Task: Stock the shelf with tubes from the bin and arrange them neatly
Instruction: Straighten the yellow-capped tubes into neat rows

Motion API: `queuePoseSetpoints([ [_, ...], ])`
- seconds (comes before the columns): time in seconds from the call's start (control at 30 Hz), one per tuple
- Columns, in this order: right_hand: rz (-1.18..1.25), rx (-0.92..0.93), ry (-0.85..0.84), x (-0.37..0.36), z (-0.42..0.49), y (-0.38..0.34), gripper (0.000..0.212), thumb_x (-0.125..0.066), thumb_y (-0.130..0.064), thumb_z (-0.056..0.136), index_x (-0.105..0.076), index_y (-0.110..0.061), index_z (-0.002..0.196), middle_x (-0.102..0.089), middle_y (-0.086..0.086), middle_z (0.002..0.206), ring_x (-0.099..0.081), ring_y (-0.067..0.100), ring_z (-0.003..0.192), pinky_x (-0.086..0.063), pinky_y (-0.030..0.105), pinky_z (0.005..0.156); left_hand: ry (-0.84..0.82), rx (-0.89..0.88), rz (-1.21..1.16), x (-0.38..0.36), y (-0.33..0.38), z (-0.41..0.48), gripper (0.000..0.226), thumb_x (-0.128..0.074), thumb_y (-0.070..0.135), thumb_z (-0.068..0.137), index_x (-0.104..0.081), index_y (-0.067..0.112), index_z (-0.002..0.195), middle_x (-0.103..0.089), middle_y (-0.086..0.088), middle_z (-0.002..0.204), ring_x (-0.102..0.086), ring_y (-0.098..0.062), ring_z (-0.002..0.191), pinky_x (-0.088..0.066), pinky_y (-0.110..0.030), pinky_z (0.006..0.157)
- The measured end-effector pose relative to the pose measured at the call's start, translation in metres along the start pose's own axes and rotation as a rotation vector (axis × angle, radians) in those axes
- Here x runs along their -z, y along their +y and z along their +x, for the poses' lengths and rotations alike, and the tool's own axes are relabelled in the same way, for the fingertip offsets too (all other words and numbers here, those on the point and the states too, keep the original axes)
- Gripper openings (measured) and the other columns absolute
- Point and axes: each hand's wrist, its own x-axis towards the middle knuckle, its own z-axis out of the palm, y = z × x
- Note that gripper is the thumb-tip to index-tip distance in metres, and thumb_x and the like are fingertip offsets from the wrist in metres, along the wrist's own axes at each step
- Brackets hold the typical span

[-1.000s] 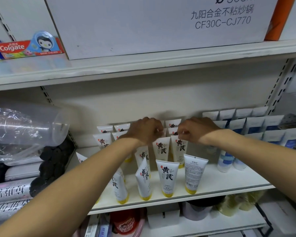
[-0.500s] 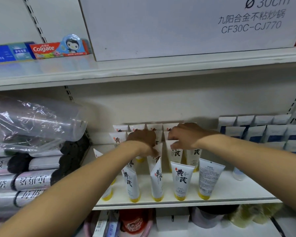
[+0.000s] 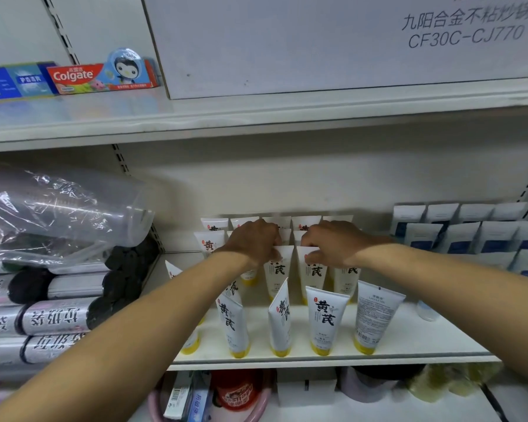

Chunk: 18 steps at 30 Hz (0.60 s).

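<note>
A big white carton (image 3: 317, 41) on the upper board is cut off at the top and right. Below it, the shelf (image 3: 424, 336) carries rows of white, yellow-capped tubes (image 3: 325, 321) standing cap-down. The back rows are largely hidden behind both hands. The left hand (image 3: 253, 242) curls its fingers over the crimped top of a middle-row tube (image 3: 277, 271). The right hand (image 3: 333, 243) pinches the top of the neighbouring tube (image 3: 314, 271) between thumb and fingers; the fingertips are hard to make out.
</note>
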Motion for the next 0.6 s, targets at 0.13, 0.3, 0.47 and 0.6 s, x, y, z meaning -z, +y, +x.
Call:
queuePoseSetpoints([
  [0.13,0.014,0.006,0.014,-0.0012,0.0006,0.0011,0.025,-0.057,-0.032,0.091,-0.067,-0.009,0.096,-0.064,0.004,0.091,-0.061,0.023,0.082,-0.051,0.037,0.074,0.003,-0.008,-0.005,-0.0005,-0.0012,0.0002,0.034,-0.068,0.032,0.086,-0.066,0.021,0.119,-0.063,-0.003,0.122,-0.057,-0.025,0.112,-0.045,-0.032,0.088],
  [0.3,0.030,0.013,0.021,-0.0019,0.0007,0.0018,0.025,-0.057,-0.034,0.091,-0.068,-0.013,0.100,-0.064,0.000,0.099,-0.061,0.020,0.088,-0.052,0.039,0.081,0.003,-0.002,-0.018,0.0002,-0.0006,-0.0008,0.035,-0.069,0.032,0.086,-0.066,0.020,0.118,-0.064,-0.003,0.121,-0.058,-0.025,0.112,-0.046,-0.033,0.090],
  [0.47,0.036,0.020,0.029,-0.0020,-0.0007,0.0017,0.024,-0.056,-0.033,0.092,-0.068,-0.014,0.100,-0.063,-0.002,0.099,-0.060,0.019,0.089,-0.051,0.038,0.081,-0.003,-0.006,-0.033,0.0010,-0.0011,-0.0017,0.031,-0.069,0.033,0.085,-0.068,0.020,0.114,-0.066,-0.003,0.114,-0.060,-0.024,0.106,-0.048,-0.034,0.087],
  [0.6,0.045,0.024,0.029,-0.0021,-0.0020,0.0030,0.023,-0.056,-0.033,0.093,-0.068,-0.014,0.098,-0.062,-0.002,0.097,-0.059,0.019,0.089,-0.051,0.038,0.080,-0.005,-0.008,-0.057,0.0016,-0.0027,-0.0024,0.029,-0.070,0.032,0.084,-0.069,0.020,0.111,-0.066,-0.004,0.112,-0.060,-0.025,0.105,-0.048,-0.034,0.087],
])
